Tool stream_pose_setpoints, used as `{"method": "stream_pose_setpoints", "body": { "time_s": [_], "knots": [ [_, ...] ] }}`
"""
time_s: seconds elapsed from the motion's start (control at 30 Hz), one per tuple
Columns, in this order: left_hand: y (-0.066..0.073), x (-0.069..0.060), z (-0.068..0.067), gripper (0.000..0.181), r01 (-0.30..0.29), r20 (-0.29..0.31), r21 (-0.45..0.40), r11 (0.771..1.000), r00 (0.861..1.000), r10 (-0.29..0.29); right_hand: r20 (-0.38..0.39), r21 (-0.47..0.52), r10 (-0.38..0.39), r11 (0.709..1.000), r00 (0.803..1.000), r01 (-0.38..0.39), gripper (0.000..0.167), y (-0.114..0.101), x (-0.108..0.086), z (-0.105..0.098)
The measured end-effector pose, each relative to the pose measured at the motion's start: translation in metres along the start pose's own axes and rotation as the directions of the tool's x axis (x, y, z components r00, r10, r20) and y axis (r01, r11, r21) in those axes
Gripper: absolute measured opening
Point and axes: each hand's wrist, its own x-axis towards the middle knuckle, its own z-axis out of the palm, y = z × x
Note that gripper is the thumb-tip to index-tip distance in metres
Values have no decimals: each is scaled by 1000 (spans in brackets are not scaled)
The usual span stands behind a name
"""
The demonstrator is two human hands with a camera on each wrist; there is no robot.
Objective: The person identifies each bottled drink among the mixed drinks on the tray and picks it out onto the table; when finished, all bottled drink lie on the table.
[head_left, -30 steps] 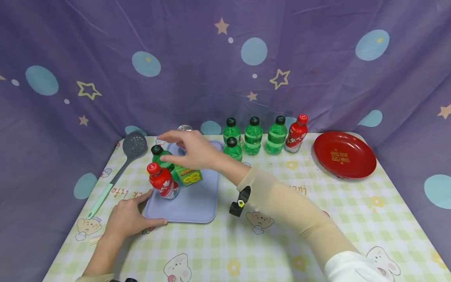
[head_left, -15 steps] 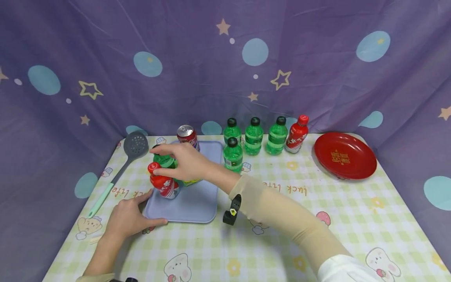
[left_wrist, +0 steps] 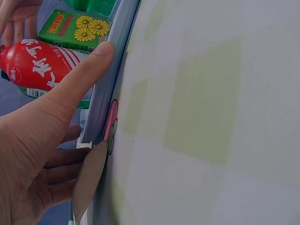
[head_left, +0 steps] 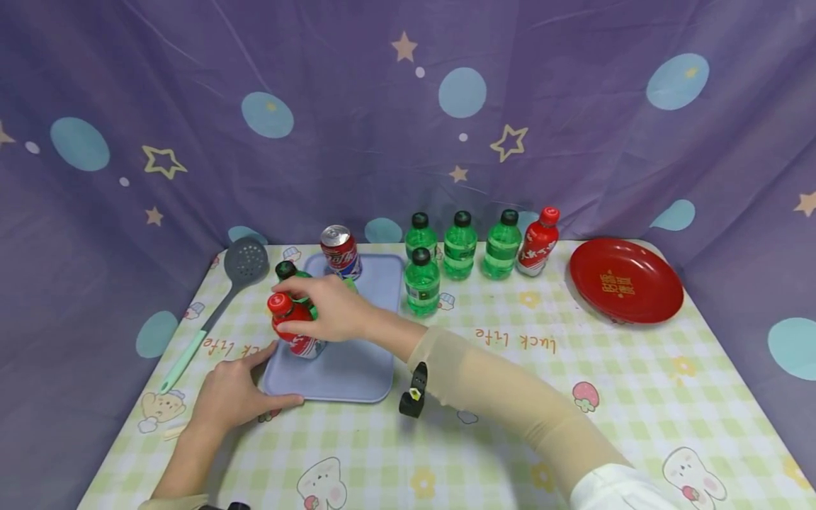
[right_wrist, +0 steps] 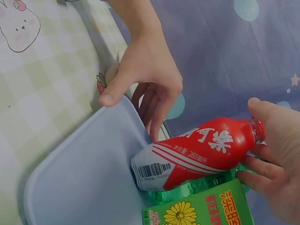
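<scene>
My left hand [head_left: 229,393] holds the near-left corner of the blue-grey tray [head_left: 353,375], its thumb along the front rim and its fingers at the left side. A red bottle [head_left: 299,333] stands on the tray beside that hand. Around the bottle's upper part is my right hand [head_left: 328,308]; in the right wrist view a gap shows between its thumb and the bottle's neck, with the fingers on the other side. Behind stand a green bottle [head_left: 286,270] and a soda can [head_left: 341,253]. A green box with yellow flowers [right_wrist: 199,206] lies beside the red bottle, mostly hidden in the head view.
Several green bottles [head_left: 423,287] stand right of the tray, with another red bottle [head_left: 539,241] at the end of their row. A red plate [head_left: 625,282] lies at the far right. Left of the tray lies a slotted turner [head_left: 245,262] with a mint handle.
My right hand has moved down and toward me, from above the green bottle to around the red bottle's upper part. The can has come into full view. My left hand stays at the tray corner.
</scene>
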Motion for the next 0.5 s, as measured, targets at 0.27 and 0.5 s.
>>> {"method": "stream_pose_setpoints", "body": {
  "time_s": [0.27, 0.5],
  "knots": [
    [-1, -1, 0, 126, -1, 1, 2, 1000, 1000, 1, -14, -95, 56, 994, 998, -57, 60, -8, 3, 12],
    [-1, 0, 1, 126, -8, -6, 2, 1000, 1000, 8, -30, -128, 125, 983, 992, -128, 47, -17, 3, 18]
  ]
}}
